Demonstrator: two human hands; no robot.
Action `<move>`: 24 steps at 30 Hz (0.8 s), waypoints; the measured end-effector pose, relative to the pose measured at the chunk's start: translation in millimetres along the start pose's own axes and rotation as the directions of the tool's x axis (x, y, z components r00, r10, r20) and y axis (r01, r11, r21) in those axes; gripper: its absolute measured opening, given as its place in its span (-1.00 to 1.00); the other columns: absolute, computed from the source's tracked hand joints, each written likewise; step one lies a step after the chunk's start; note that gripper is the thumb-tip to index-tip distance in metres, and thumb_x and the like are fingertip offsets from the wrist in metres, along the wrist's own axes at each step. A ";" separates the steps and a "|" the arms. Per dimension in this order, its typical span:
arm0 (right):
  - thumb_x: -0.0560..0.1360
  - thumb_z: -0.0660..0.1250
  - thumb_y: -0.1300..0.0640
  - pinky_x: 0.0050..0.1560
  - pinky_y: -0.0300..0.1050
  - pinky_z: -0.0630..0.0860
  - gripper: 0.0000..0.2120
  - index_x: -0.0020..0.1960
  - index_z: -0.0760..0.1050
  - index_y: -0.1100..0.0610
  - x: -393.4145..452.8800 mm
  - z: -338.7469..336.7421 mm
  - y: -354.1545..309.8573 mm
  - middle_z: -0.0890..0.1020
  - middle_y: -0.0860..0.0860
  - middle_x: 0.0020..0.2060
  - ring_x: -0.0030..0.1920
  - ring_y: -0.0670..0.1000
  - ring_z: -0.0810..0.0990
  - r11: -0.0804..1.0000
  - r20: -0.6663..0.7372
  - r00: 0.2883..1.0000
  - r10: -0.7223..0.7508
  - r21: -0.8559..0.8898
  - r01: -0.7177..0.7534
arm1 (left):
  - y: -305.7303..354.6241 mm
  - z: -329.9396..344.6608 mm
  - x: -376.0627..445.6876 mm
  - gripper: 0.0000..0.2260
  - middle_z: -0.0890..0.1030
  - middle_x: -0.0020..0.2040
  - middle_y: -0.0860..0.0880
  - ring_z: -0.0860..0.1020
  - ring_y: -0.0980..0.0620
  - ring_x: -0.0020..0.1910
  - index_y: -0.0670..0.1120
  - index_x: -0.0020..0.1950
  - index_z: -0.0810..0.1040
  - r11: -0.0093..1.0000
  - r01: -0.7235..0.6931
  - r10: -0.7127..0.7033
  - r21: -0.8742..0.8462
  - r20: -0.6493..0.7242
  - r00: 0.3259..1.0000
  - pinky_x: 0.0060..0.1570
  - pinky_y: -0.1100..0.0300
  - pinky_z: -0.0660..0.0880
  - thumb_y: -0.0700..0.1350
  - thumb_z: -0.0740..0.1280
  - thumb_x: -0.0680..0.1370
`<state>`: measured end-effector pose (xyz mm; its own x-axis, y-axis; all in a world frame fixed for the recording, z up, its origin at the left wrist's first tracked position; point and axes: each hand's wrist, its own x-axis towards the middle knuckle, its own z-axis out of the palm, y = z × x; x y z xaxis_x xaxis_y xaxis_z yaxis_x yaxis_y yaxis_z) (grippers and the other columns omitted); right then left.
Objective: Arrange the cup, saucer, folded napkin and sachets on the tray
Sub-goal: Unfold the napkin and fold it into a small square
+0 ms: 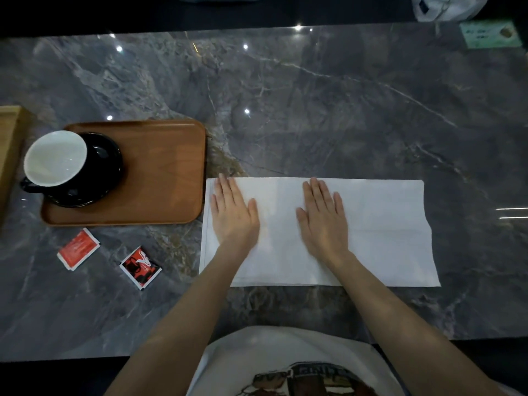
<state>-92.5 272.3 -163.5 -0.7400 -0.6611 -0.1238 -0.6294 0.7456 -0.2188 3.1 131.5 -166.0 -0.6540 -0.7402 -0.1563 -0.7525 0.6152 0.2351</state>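
A white napkin (pixel 380 230) lies flat on the marble table, folded into a long rectangle. My left hand (pixel 233 211) presses flat on its left part and my right hand (pixel 324 217) presses flat near its middle, fingers spread, holding nothing. To the left, a brown wooden tray (pixel 163 172) carries a black saucer (pixel 105 164) with a black cup (pixel 55 158), white inside, on it. An orange-red sachet (pixel 78 249) and a red-and-black sachet (pixel 140 267) lie on the table in front of the tray.
A light wooden box (pixel 8 155) stands at the far left beside the tray. At the back right are a green card (pixel 490 34) and a white bag (pixel 448 7). The grey marble table (pixel 314 95) ends just before my body.
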 end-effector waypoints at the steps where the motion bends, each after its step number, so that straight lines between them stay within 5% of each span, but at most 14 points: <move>1: 0.53 -0.19 -0.07 0.44 -0.04 -0.17 -0.41 0.49 0.07 0.14 -0.3 0.0 0.2 0.16 0.06 0.50 0.51 0.01 0.07 1.000 0.003 1.000 -0.003 -0.006 0.003 | 3.8 0.1 -3.5 -0.44 -0.04 0.53 -0.21 -0.08 -0.11 0.51 -0.25 0.49 -0.10 1.000 -0.021 0.021 -0.008 0.001 1.000 0.45 0.00 -0.17 0.02 -0.11 0.58; 5: 0.52 -0.23 -0.09 0.44 -0.06 -0.21 -0.40 0.50 0.02 0.12 -1.3 0.5 1.9 0.11 0.04 0.52 0.51 -0.01 0.02 1.000 0.007 1.000 -0.012 -0.010 0.012 | 11.8 4.6 -21.2 -0.50 0.11 0.52 -0.13 -0.03 -0.05 0.48 -0.15 0.49 0.06 0.922 -0.387 0.386 0.011 0.057 0.921 0.44 -0.12 0.00 0.02 -0.10 0.58; 11: 0.52 -0.20 -0.08 0.45 -0.05 -0.18 -0.40 0.50 0.06 0.12 -0.5 1.5 1.8 0.14 0.05 0.51 0.51 0.00 0.05 1.000 -0.005 1.000 -0.006 -0.012 0.006 | -22.4 0.1 -30.3 -0.49 0.19 0.49 -0.16 0.15 -0.13 0.47 -0.15 0.47 0.15 0.980 -0.197 0.197 0.021 0.016 0.980 0.41 -0.09 0.04 0.01 -0.09 0.55; 14: 0.51 -0.23 -0.09 0.47 -0.02 -0.16 -0.39 0.51 0.01 0.12 -0.4 1.7 1.4 0.10 0.03 0.52 0.52 -0.01 0.00 1.000 0.008 1.000 -0.006 -0.011 0.006 | -41.8 -0.7 -44.4 -0.46 0.14 0.50 -0.19 0.09 -0.11 0.49 -0.21 0.48 0.09 0.984 -0.177 0.177 0.026 0.018 0.984 0.43 -0.05 -0.03 0.02 -0.10 0.55; 20: 0.49 -0.25 -0.09 0.48 0.02 -0.12 -0.37 0.50 0.02 0.13 -0.5 0.2 0.5 0.11 0.05 0.52 0.52 0.00 0.02 1.000 0.013 1.000 -0.016 -0.009 0.016 | -43.9 1.6 -72.6 -0.49 0.10 0.49 -0.07 0.00 0.02 0.47 -0.17 0.48 0.09 0.896 -0.442 0.436 0.046 0.097 0.895 0.42 0.07 -0.17 0.07 -0.19 0.61; 24: 0.59 -0.12 -0.03 0.48 0.01 -0.16 -0.47 0.51 -0.02 0.13 -0.3 -1.7 -0.2 0.05 0.03 0.53 0.52 -0.01 -0.04 1.000 0.031 0.999 -0.011 0.013 0.010 | -31.1 -3.6 -74.4 -0.47 0.17 0.50 -0.11 0.08 -0.06 0.48 -0.16 0.47 0.15 0.922 -0.386 0.386 -0.013 0.083 0.919 0.45 -0.04 -0.03 0.09 -0.19 0.60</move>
<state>-92.6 272.5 -161.8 -0.7255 -0.6713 -0.1514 -0.6339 0.7376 -0.2327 75.4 166.5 -158.3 -0.8977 -0.4203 -0.1323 -0.4405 0.8497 0.2899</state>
